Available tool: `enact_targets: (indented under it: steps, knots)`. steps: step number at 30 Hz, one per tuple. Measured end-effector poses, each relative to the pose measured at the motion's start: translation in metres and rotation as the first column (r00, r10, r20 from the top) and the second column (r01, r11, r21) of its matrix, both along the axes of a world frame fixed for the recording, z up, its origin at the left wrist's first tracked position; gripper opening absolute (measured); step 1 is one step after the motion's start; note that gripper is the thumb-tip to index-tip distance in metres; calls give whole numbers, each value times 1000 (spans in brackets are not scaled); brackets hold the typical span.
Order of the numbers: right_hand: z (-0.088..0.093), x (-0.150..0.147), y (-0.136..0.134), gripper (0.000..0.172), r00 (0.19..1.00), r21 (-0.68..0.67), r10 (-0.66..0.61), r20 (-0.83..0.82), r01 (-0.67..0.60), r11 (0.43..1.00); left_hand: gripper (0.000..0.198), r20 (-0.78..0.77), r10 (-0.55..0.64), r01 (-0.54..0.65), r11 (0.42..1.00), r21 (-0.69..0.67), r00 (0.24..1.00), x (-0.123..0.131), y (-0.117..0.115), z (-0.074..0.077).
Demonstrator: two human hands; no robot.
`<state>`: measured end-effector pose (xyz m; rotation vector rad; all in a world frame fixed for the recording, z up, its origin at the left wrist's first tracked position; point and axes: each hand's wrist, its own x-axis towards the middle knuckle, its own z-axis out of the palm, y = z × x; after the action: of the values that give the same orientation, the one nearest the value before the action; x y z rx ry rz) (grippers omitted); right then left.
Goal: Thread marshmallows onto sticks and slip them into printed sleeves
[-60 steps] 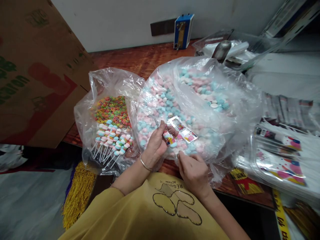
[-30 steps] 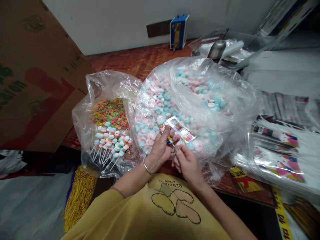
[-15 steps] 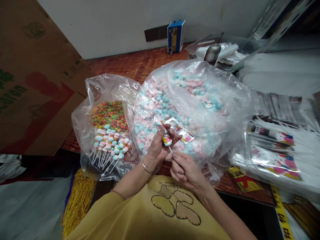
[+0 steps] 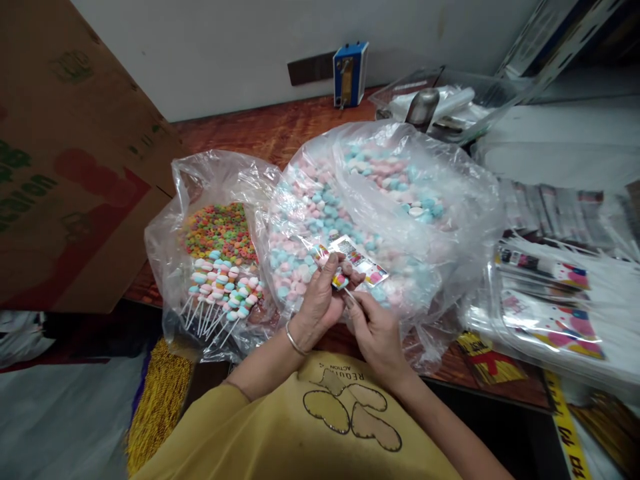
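My left hand is closed around a small printed candy wrapper with colourful patches. Out of its lower end sticks a white lollipop stick, pinched by the fingers of my right hand. Most of the candy on the stick is hidden by the wrapper and my fingers. Just beyond my left fingers, a flat printed sachet lies on a big clear bag of pink, blue and white marshmallow candies. Left of my hands, marshmallow lollipops lie in a pile with their sticks toward me.
A clear bag holds small colourful candy rings behind the lollipops. A cardboard box stands at the left. Stacks of printed sachets lie at the right. A blue box-shaped device and a clear plastic tub stand at the back.
Both hands have shifted slightly to the right with the wrapped lollipop. My right hand has turned a little, its fingers now higher on the stick. The piles and bags look the same.
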<state>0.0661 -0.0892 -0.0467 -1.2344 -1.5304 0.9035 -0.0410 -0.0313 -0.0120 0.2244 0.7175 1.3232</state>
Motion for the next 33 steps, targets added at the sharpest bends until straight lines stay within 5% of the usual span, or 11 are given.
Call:
enact_targets:
  steps: [3,6,9,11,13,16,20,23,25,29,33]
  knots:
    - [7,-3,-4,32,852,-379,47,-522,-281,882,30,1,23,-23,1000,1,1000,-4,0,-2]
    - [7,-2,-7,37,706,-437,72,-705,-511,740,30,-19,29,-29,1000,-5,999,-7,1,-1]
    - [1,2,-6,34,922,-287,176,-345,-283,915,28,-53,53,-55,998,-28,997,-8,3,2]
    - [-4,6,-3,29,991,30,59,116,-63,998,26,-59,81,-84,996,-43,995,-7,4,4]
    - [-9,10,-1,28,896,321,-132,423,-12,947,25,-51,87,-89,994,-55,995,-6,5,5]
    - [-12,10,-1,29,827,406,-201,525,-36,913,27,-46,93,-96,993,-73,995,-5,6,3]
    - [-4,5,-4,31,996,-26,6,88,-4,1000,30,-45,106,-109,992,-64,993,-5,4,-1]
    - [2,0,-6,44,843,-446,67,-533,-347,825,33,-30,75,-76,996,-37,997,-6,3,-3]
    - [3,-1,-6,42,732,-471,48,-680,-486,736,35,-23,55,-56,998,-38,998,-6,3,-3]
    - [0,2,-5,36,990,-128,119,-70,-127,984,33,-42,74,-76,996,-55,996,-6,4,2]
    - [-2,4,-3,28,773,476,-251,583,-75,876,33,-61,72,-76,995,-68,996,-2,3,3]
